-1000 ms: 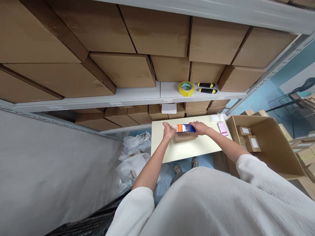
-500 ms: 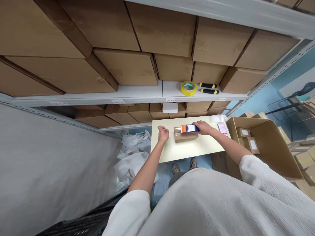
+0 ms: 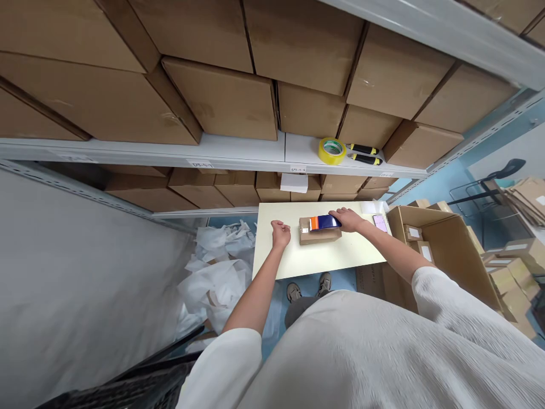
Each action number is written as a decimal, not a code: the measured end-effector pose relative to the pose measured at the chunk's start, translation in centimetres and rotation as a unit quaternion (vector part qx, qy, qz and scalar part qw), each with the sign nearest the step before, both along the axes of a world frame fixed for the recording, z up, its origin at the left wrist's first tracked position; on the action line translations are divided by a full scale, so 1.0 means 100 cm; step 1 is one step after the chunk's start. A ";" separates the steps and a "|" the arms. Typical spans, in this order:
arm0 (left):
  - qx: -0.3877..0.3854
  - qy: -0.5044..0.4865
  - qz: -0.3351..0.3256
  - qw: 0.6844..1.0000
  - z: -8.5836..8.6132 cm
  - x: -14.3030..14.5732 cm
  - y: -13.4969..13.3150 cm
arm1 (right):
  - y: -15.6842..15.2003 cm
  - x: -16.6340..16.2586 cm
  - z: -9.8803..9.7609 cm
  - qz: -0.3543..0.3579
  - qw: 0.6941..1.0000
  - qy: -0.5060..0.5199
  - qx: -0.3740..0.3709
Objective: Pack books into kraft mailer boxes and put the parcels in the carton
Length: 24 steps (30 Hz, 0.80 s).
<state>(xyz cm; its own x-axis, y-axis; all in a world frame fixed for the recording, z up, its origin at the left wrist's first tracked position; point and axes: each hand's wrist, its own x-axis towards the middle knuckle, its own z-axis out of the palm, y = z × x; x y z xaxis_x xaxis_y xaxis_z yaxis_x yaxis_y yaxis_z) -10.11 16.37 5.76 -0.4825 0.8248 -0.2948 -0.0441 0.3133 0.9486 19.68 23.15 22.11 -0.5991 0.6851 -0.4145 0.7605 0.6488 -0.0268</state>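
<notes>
A small brown cardboard box (image 3: 319, 237) lies on a pale yellow table (image 3: 315, 258). On top of it rests a blue and orange tape dispenser (image 3: 323, 222), gripped by my right hand (image 3: 349, 219). My left hand (image 3: 280, 233) is loosely curled and holds nothing. It hovers just left of the box, apart from it.
A pink phone (image 3: 380, 222) lies at the table's right end. A large open carton (image 3: 443, 255) with small boxes stands to the right. On the shelf are a yellow tape roll (image 3: 332, 150) and two yellow-black cutters (image 3: 361, 154). White crumpled paper (image 3: 217, 272) covers the floor at left.
My left hand has come off the box and drawn back to the left. My right hand has slid the dispenser slightly right along the box top. The camera has tilted.
</notes>
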 end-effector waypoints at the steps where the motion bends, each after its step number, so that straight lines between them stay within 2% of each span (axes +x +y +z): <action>1: 0.000 -0.002 0.001 1.000 -0.003 0.001 0.000 | 0.000 0.000 0.000 0.000 1.000 -0.002 0.001; 10: -0.066 0.027 -0.031 0.997 -0.015 0.018 -0.001 | 0.003 -0.005 0.001 -0.006 1.000 -0.017 -0.005; 17: -0.092 0.066 -0.076 0.991 -0.014 0.039 0.005 | 0.004 -0.005 -0.002 -0.015 1.000 -0.017 -0.010; 24: -0.079 0.139 -0.092 0.983 -0.008 0.034 0.006 | 0.002 -0.005 -0.001 -0.022 1.000 -0.011 -0.014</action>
